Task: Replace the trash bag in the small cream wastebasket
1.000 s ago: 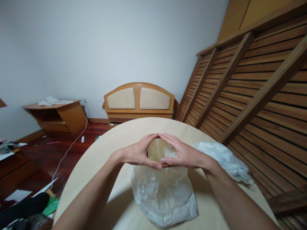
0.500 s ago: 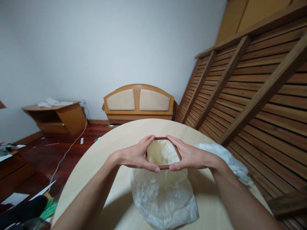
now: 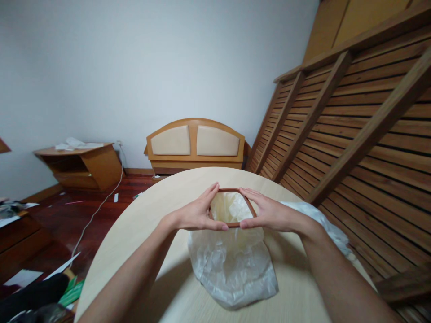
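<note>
L hand (image 3: 198,213) and R hand (image 3: 269,211) both grip a thin brown frame w/ rounded corners (image 3: 234,224), held btwn them above the pale, round wood-look surface (image 3: 171,193). L hand has its thumb along the near edge and fingertips up at the far L corner; R hand mirrors it, thumb on the near edge, fingers at the far R corner and side. Thumb tips sit near each other, but apart. Crumpled, whitish-yellow translucent plastic shows inside the frame, btwn the hands; can't tell if it's one piece w/ the wrinkled, translucent white plastic bag (image 3: 235,269) just below both hands on their near side, lying partly on the surface. Another bunched-up white plastic bag (image 3: 318,220) lies on the surface to the R of R hand, partly hidden by the wrist.

Beyond both hands, past the surface's far edge: a honey-coloured wooden headboard w/ two cream padded panels (image 3: 194,139), against a plain pale wall (image 3: 175,63). R of R hand, a big brown slatted wooden panel w/ crossbars (image 3: 332,130) stands tilted. Far off to the L of L hand: a low orange-brown wooden cabinet (image 3: 101,168) w/ white papers (image 3: 76,144) on top, plus a long white cord (image 3: 97,210) across the dark red wood floor (image 3: 133,181).
</note>
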### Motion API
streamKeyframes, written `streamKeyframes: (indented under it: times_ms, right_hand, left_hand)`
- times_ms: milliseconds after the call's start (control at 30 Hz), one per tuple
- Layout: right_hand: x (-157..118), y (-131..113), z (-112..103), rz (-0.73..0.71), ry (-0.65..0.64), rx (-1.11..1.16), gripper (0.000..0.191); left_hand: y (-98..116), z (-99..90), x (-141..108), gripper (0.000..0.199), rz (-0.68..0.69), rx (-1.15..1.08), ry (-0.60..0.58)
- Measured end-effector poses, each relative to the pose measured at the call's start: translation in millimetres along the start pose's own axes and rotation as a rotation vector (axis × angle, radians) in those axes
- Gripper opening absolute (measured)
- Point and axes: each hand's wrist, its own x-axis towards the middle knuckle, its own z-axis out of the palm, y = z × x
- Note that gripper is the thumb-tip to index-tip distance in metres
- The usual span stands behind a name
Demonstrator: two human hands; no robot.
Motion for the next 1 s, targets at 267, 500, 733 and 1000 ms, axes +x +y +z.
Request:
streamKeyframes:
  times_ms: [267,500,733,1000]
  right_hand:
    - [0.8,-5.5,-7.2,0.021,-0.012,0.068,0.086]
    - [-1.9,0.1,-4.7,0.027,0.043,-0.085,0.064]
    - [-0.4,-18.3,2.4,-0.077,0.186,-0.324,0.029]
    - [7.2,-28.8,12.6,0.063,0.195,-0.476,0.018]
  left_hand:
    - [-4.9,8.3,6.3,0.129,-0.007,-0.015,0.096]
    - [-11.1,26.0,16.3,0.119,-0.027,-0.026,0.248]
    - [-26.4,55.9,32.8,0.081,0.043,0.009,0.505]
    - [-33.2,80.1,38.5,0.065,0.069,0.027,0.672]
